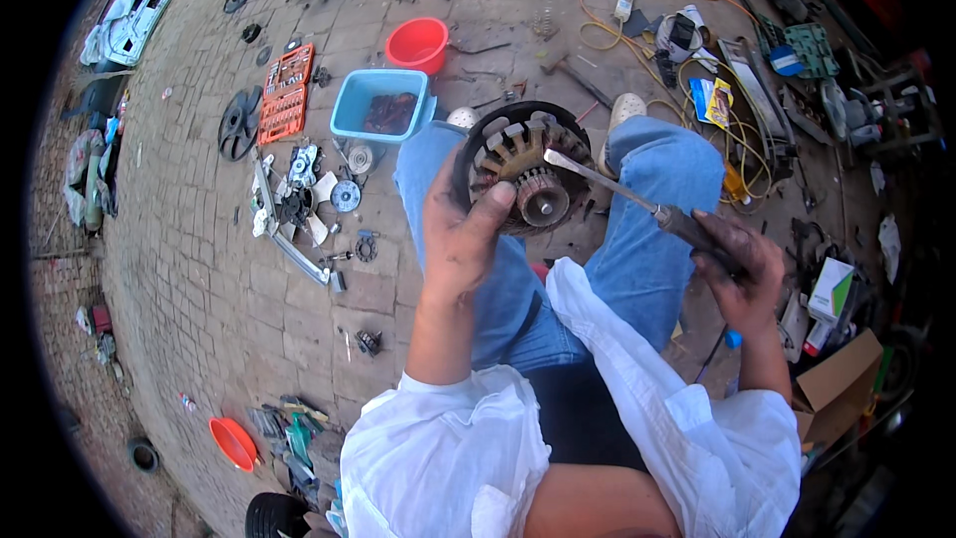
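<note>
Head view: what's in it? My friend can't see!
The left hand holds a round, ribbed metal part; the right hand holds a screwdriver with its tip over it. On the paving ahead are a red bowl, a blue tub and an orange tool case.

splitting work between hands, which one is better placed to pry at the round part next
The right, I'd judge: the right hand grips the screwdriver, which reaches over the round part, while the left hand is taken up holding that part.
</note>
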{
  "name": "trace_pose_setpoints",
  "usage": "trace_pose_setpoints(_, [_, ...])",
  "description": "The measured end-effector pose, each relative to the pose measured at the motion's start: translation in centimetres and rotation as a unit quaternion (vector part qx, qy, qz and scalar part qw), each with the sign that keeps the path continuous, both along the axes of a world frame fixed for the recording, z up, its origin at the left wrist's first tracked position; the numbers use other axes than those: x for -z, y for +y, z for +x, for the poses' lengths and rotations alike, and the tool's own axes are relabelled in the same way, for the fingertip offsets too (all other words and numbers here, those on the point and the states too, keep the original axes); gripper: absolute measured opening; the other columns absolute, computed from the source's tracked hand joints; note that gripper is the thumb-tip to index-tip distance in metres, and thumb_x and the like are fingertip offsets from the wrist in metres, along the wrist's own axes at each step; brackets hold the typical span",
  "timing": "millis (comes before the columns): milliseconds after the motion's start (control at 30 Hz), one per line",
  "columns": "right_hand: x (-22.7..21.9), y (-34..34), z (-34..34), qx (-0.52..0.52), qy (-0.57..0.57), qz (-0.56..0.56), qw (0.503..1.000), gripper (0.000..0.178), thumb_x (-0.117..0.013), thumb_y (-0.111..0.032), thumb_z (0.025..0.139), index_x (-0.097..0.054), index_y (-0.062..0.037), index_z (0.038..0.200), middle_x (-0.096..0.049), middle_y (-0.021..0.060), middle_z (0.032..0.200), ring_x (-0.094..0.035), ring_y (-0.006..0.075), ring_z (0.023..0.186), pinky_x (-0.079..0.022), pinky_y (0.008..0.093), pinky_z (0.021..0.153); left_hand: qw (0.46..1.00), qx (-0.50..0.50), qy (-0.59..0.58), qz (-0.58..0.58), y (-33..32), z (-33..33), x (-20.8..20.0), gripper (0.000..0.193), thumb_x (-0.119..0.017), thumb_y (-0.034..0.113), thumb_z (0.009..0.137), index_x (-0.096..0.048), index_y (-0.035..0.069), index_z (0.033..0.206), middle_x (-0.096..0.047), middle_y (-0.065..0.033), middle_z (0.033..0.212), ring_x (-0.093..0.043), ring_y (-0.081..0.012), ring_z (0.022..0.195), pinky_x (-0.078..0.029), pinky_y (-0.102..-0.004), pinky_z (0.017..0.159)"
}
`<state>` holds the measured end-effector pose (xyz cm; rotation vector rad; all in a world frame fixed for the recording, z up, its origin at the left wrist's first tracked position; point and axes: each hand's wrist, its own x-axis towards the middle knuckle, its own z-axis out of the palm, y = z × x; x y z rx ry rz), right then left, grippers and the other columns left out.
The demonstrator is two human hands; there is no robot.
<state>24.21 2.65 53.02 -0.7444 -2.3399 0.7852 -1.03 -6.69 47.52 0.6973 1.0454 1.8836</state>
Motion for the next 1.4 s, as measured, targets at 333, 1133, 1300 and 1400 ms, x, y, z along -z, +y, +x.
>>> trace_pose_setpoints(333, [1.3, 1.1, 0.4, -0.081, 0.013, -0.166, 0.983, 0.04, -0.066, -0.007, 0.07, -0.061, 0.0002, 0.109, -0.065, 0.0143, 0.088, -0.061, 0.022, 0.075, -0.047, 0.0302, 0.067, 0.995, -0.001, 0.061, 0.075, -1.0, -0.7, 1.4, 0.078, -0.078, 0.024, 0.066, -0.04, -0.009, 0.125, -0.051, -0.0196, 0.12, -0.051, -0.0271, 0.111, -0.039, -0.0374, 0.096])
trace_pose_setpoints(1133, [-8.6, -2.5, -0.6, -0.044, -0.223, 0.217, 0.949, 0.051, -0.074, -0.011, 0.063, -0.063, -0.0103, 0.113, -0.058, 0.0091, 0.068, -0.055, 0.0187, 0.052, -0.044, 0.0294, 0.046, 0.998, -0.017, 0.046, -0.039, -0.5, -1.0, 0.3, 0.063, -0.066, 0.026, 0.074, -0.044, -0.011, 0.121, -0.054, -0.0202, 0.113, -0.056, -0.0263, 0.103, -0.046, -0.036, 0.089])
trace_pose_setpoints(1300, [-9.4, -3.2, -0.9, -0.058, -0.242, 0.186, 0.951, 0.055, -0.072, -0.002, 0.064, -0.058, -0.0018, 0.117, -0.057, 0.0124, 0.067, -0.055, 0.0218, 0.053, -0.043, 0.0308, 0.047, 0.996, -0.045, 0.076, -0.025, -0.2, -0.5, 0.5, 0.061, -0.065, 0.028, 0.077, -0.044, -0.011, 0.119, -0.056, -0.0212, 0.109, -0.06, -0.0281, 0.096, -0.051, -0.0375, 0.084])
trace_pose_setpoints(1400, [-9.1, -3.3, -1.1, -0.068, -0.241, 0.18, 0.951, 0.052, -0.072, -0.003, 0.065, -0.058, 0.0002, 0.114, -0.059, 0.0135, 0.071, -0.057, 0.0233, 0.055, -0.044, 0.0315, 0.048, 0.997, -0.055, 0.05, -0.013, -0.2, -0.8, 0.9, 0.058, -0.063, 0.027, 0.079, -0.043, -0.011, 0.119, -0.057, -0.022, 0.107, -0.062, -0.0291, 0.092, -0.053, -0.0387, 0.081])
